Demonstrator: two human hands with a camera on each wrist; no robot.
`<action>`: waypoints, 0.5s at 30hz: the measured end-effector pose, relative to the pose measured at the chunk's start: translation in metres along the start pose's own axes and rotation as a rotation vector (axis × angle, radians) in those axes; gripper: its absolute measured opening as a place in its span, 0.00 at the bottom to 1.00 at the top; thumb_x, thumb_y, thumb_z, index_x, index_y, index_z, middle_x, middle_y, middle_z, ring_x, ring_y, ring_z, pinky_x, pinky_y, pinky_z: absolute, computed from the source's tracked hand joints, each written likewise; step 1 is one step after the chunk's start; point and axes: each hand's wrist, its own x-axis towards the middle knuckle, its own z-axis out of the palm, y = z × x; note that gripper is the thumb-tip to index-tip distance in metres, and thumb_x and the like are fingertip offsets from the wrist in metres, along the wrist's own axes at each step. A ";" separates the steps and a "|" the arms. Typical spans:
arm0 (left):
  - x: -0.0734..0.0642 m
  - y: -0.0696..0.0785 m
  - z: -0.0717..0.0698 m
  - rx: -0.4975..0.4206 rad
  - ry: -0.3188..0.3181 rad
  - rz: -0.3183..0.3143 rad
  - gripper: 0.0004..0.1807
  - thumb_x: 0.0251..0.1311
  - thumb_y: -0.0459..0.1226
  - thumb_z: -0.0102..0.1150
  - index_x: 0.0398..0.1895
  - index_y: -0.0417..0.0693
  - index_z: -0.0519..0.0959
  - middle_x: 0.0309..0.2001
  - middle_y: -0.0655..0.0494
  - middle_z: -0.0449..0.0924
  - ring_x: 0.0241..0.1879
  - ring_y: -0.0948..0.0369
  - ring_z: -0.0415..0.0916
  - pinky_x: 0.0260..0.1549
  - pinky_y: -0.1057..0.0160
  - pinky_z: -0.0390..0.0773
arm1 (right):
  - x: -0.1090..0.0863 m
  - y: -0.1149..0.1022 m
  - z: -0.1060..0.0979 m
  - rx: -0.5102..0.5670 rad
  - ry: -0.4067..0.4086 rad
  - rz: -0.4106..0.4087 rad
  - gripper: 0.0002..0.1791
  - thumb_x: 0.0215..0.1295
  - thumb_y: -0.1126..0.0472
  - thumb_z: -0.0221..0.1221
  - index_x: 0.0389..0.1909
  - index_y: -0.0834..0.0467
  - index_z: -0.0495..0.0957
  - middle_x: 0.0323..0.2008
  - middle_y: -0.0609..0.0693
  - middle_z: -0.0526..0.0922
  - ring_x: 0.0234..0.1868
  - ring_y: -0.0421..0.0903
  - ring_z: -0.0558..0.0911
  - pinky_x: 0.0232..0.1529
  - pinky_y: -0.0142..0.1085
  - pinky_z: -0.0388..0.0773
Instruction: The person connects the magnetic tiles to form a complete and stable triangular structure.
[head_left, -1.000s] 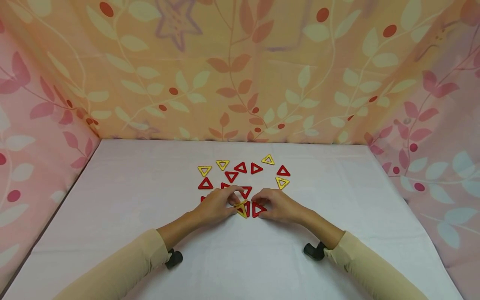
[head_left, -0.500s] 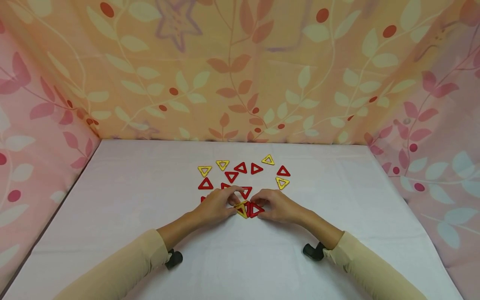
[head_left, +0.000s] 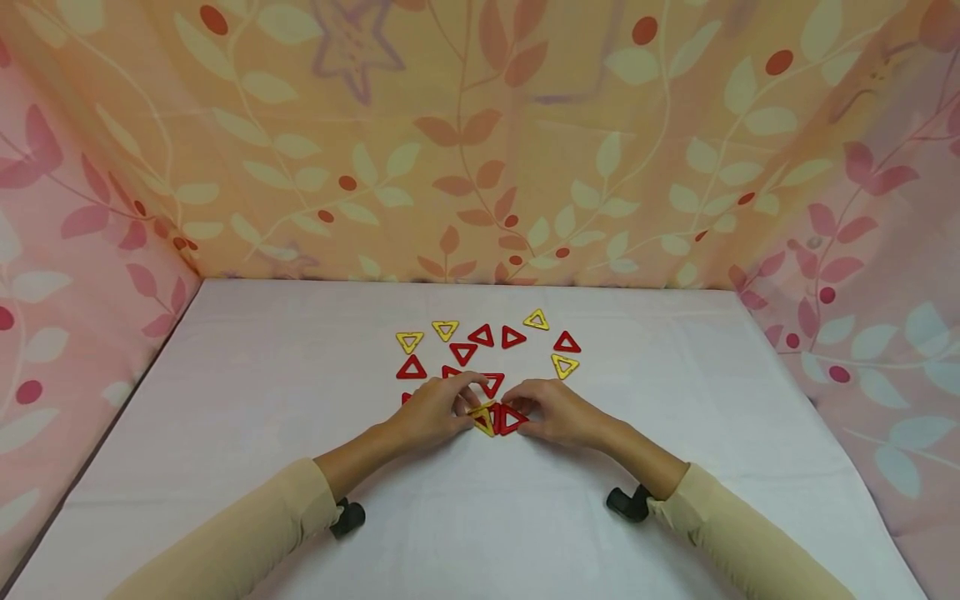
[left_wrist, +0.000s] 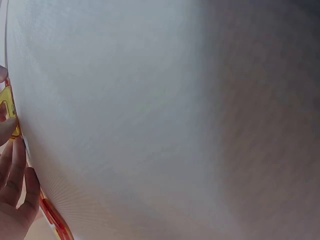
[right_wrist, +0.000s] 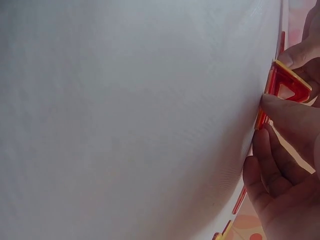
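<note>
Near the middle of the table in the head view, my left hand [head_left: 438,408] pinches a yellow triangle magnetic tile [head_left: 487,427] that stands tilted up. A red triangle tile [right_wrist: 280,80] leans against it, clearest in the right wrist view. From the right, my right hand [head_left: 564,411] pinches another red triangle tile [head_left: 505,421] between thumb and fingers. That tile lies low at the table, its edge touching the raised pair. In the left wrist view only fingers and part of the yellow tile [left_wrist: 14,115] show at the left border.
Beyond the hands, several loose triangle tiles lie flat on the white cloth, among them a red one [head_left: 462,354], a yellow one [head_left: 409,341] and, farther right, a red one [head_left: 567,342]. Patterned curtains [head_left: 480,150] enclose the table at the back and sides.
My right hand has slid its red tile slightly left, closing the gap to the raised tiles. Over the last half second almost nothing moves; the left hand keeps its place.
</note>
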 end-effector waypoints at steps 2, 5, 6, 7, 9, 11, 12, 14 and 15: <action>0.000 -0.001 0.000 -0.005 0.000 0.005 0.30 0.56 0.30 0.70 0.63 0.47 0.74 0.40 0.60 0.84 0.37 0.65 0.79 0.42 0.66 0.80 | 0.000 -0.001 0.000 -0.001 0.002 -0.006 0.23 0.58 0.65 0.71 0.56 0.58 0.80 0.47 0.46 0.84 0.44 0.41 0.80 0.50 0.35 0.80; 0.001 -0.002 0.000 -0.005 -0.001 0.018 0.31 0.56 0.30 0.70 0.64 0.47 0.73 0.40 0.61 0.84 0.37 0.66 0.79 0.42 0.66 0.80 | 0.000 -0.002 0.000 -0.003 0.007 -0.012 0.23 0.58 0.65 0.70 0.55 0.59 0.80 0.47 0.46 0.84 0.45 0.41 0.80 0.50 0.36 0.80; 0.001 -0.002 0.000 -0.006 0.000 0.023 0.31 0.56 0.30 0.70 0.65 0.46 0.73 0.40 0.61 0.84 0.37 0.66 0.79 0.42 0.66 0.80 | 0.000 -0.002 0.000 -0.003 0.008 -0.014 0.22 0.59 0.65 0.70 0.55 0.59 0.80 0.47 0.46 0.84 0.45 0.42 0.80 0.50 0.36 0.80; 0.001 -0.002 0.000 -0.009 -0.001 0.025 0.32 0.56 0.30 0.70 0.65 0.46 0.73 0.40 0.61 0.84 0.37 0.66 0.78 0.42 0.66 0.80 | 0.000 -0.002 0.000 -0.004 0.009 -0.016 0.22 0.59 0.66 0.70 0.55 0.59 0.80 0.47 0.47 0.84 0.45 0.42 0.80 0.50 0.36 0.80; 0.001 -0.002 0.000 -0.015 -0.003 0.027 0.32 0.56 0.30 0.70 0.66 0.47 0.72 0.40 0.60 0.84 0.37 0.66 0.79 0.42 0.66 0.80 | -0.001 -0.002 0.000 -0.006 0.010 -0.018 0.22 0.59 0.66 0.70 0.55 0.59 0.80 0.47 0.47 0.84 0.45 0.42 0.80 0.50 0.36 0.80; 0.002 -0.002 0.000 -0.019 -0.004 0.026 0.33 0.56 0.30 0.70 0.66 0.47 0.72 0.41 0.60 0.85 0.37 0.66 0.79 0.42 0.66 0.81 | -0.001 -0.002 0.000 -0.006 0.010 -0.019 0.22 0.59 0.65 0.70 0.56 0.59 0.80 0.47 0.47 0.84 0.45 0.42 0.80 0.50 0.37 0.80; 0.002 -0.002 0.000 -0.018 -0.005 0.026 0.33 0.56 0.30 0.70 0.67 0.47 0.72 0.41 0.60 0.84 0.37 0.66 0.79 0.42 0.65 0.81 | -0.001 -0.002 0.000 -0.006 0.011 -0.018 0.22 0.59 0.65 0.70 0.56 0.59 0.80 0.47 0.47 0.84 0.45 0.42 0.80 0.50 0.37 0.80; 0.001 -0.002 0.000 -0.012 -0.006 0.021 0.32 0.56 0.30 0.70 0.66 0.47 0.72 0.41 0.60 0.84 0.37 0.66 0.79 0.42 0.65 0.81 | -0.001 -0.002 0.001 -0.002 0.012 -0.016 0.22 0.59 0.65 0.69 0.56 0.59 0.80 0.47 0.46 0.84 0.45 0.42 0.80 0.50 0.37 0.80; 0.001 -0.002 0.000 -0.010 -0.007 0.019 0.32 0.56 0.30 0.70 0.66 0.47 0.73 0.41 0.60 0.84 0.37 0.66 0.79 0.42 0.65 0.81 | -0.001 -0.002 0.001 0.002 0.013 -0.015 0.23 0.60 0.65 0.69 0.56 0.59 0.79 0.47 0.46 0.84 0.45 0.42 0.80 0.50 0.37 0.80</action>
